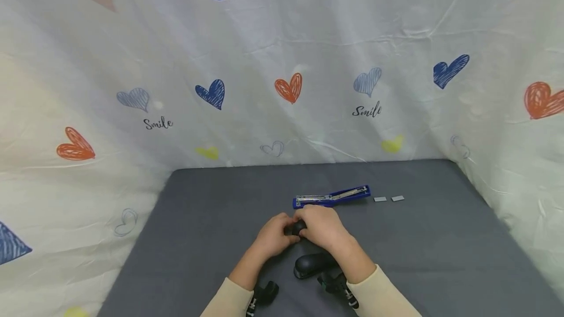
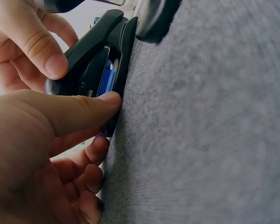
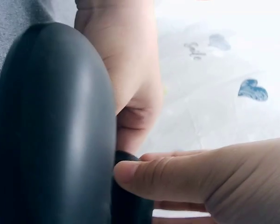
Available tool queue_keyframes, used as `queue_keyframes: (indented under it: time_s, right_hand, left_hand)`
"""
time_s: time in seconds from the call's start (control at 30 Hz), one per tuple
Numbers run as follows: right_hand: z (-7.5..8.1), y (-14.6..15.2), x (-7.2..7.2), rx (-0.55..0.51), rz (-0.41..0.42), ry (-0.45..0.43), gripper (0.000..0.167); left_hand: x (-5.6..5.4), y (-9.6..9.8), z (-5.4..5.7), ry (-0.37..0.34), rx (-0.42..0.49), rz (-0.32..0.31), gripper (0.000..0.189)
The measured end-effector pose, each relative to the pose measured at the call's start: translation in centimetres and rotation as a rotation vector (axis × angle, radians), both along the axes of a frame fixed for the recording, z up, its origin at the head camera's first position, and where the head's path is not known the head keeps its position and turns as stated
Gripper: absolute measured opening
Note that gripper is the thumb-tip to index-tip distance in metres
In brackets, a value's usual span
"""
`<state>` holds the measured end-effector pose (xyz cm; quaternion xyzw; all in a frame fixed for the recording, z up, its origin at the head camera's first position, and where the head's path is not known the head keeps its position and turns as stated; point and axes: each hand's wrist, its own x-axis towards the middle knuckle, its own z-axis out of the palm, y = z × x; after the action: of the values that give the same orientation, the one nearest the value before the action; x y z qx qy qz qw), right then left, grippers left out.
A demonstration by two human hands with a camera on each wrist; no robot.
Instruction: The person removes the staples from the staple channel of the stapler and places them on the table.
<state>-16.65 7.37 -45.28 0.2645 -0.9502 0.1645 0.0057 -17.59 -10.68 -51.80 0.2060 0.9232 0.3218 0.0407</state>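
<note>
Between the two hands is a black stapler (image 1: 299, 227), low over the grey table. My left hand (image 1: 273, 236) holds one side of it; in the left wrist view the thumb lies across its lower part with the fingers behind. From the other side my right hand (image 1: 322, 226) grips the top arm, its thumb against the black casing (image 2: 94, 42). A gap shows between the stapler's arm and base, with blue visible in it. A second black stapler (image 1: 314, 264) lies nearer the body, beneath the right wrist, and looms large in the right wrist view (image 3: 56, 126).
Just beyond the hands lies a blue stapler (image 1: 332, 197), opened out flat with its metal track showing. Two small staple strips (image 1: 380, 199) (image 1: 397, 198) sit to its right. The grey table (image 1: 211, 209) meets a white curtain (image 1: 246, 126) printed with hearts.
</note>
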Motion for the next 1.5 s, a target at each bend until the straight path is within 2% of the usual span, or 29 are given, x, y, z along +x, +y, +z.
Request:
queue_keyframes:
  time_s: [0.23,0.37,0.43,0.6,0.73,0.97,1.1,1.37,1.5]
  right_hand:
    - [-0.6,0.7,0.3,-0.109,-0.004,-0.013,0.027]
    - [-0.6,1.9,0.3,-0.207,-0.022,-0.061,0.027]
    - [-0.5,2.7,0.3,-0.284,-0.039,-0.11,0.029]
    - [-0.1,5.1,0.6,-0.555,-0.069,-0.243,0.037]
    - [0.0,6.8,0.7,-0.661,-0.073,-0.279,0.043]
    - [0.4,9.5,0.8,-0.705,-0.095,-0.315,0.041]
    - [0.8,11.4,0.9,-0.701,-0.14,-0.347,0.038]
    - [1.8,14.6,1.3,-0.532,-0.295,-0.369,0.04]
    - [1.7,15.6,1.5,-0.466,-0.332,-0.372,0.04]
  left_hand:
    - [0.0,-0.3,-0.3,-0.01,0.0,0.016,0.016]
    - [0.0,-0.2,-0.3,-0.001,0.012,0.016,0.014]
    - [0.1,-0.1,-0.3,-0.002,0.014,0.018,0.016]
    - [0.3,-0.2,-0.5,0.012,0.023,0.023,0.027]
    - [0.2,-0.3,-0.6,0.017,0.032,0.03,0.028]
    - [0.4,-0.4,-0.5,0.029,0.019,0.032,0.028]
    - [0.4,-0.2,-0.5,0.033,0.007,0.035,0.029]
    - [0.1,0.1,-0.4,0.041,0.006,0.048,0.03]
    - [0.0,0.2,-0.4,0.04,0.005,0.053,0.03]
